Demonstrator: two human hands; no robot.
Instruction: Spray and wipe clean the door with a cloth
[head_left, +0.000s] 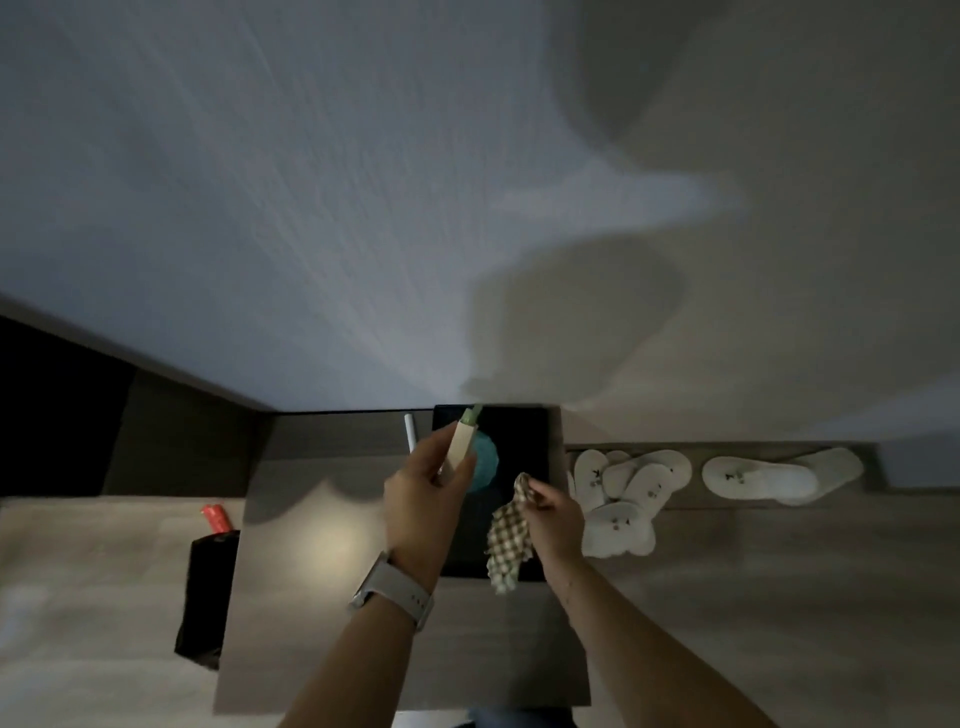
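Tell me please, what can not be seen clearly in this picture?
- Head view: spray bottle, its lower part hidden inside the left hand.
- Teal object, partly behind that hand; too dark to identify.
- Slippers, printed marks too small.
- Checked cloth in right hand, blurred.

My forearms were bare, with no sleeves reaching into view on either side. On my left wrist I wore a watch (393, 594) with a broad, pale grey strap; its smooth band wrapped right around the wrist, and a small metal fitting showed at the edge nearest the elbow. My left hand (423, 506) and right hand (555, 512) had no gloves, and I could make out no rings.
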